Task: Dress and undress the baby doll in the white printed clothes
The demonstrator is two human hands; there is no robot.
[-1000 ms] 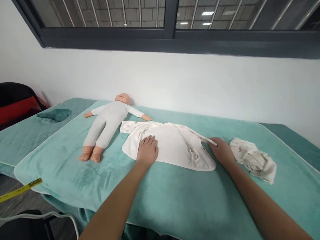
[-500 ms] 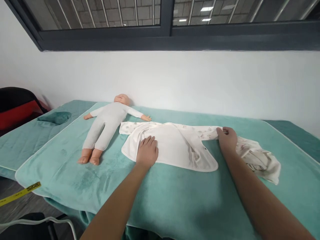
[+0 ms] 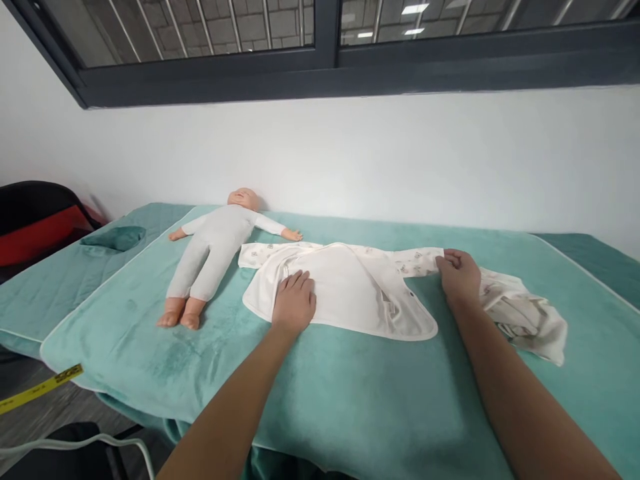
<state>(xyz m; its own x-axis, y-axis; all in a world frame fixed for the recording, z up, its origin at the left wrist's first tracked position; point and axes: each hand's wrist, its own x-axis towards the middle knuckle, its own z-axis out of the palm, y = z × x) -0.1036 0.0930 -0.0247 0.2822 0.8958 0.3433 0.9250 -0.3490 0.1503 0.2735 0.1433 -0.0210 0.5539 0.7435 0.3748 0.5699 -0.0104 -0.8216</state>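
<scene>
A white baby shirt (image 3: 345,287) with patterned sleeves lies spread on the green blanket (image 3: 360,393). My left hand (image 3: 295,298) rests flat on the shirt's left front, fingers stretched out. At the right sleeve's cuff, my right hand (image 3: 459,277) pinches the fabric, its fingertips partly hidden. Left of the shirt a baby doll (image 3: 220,240) in a pale bodysuit lies on its back, one arm reaching close to the left sleeve. Just beyond my right hand is a crumpled pale patterned garment (image 3: 530,320), partly covered by my wrist.
Behind the bed is a white wall (image 3: 350,160) under a dark window frame (image 3: 330,70). A black and red bag or seat (image 3: 40,227) stands at the left. A yellow strip (image 3: 43,389) and a white cable (image 3: 100,440) show at lower left.
My right hand has shifted slightly right with the sleeve cuff, which looks a bit straighter. My left hand stays on the shirt. The camera view has tilted a little.
</scene>
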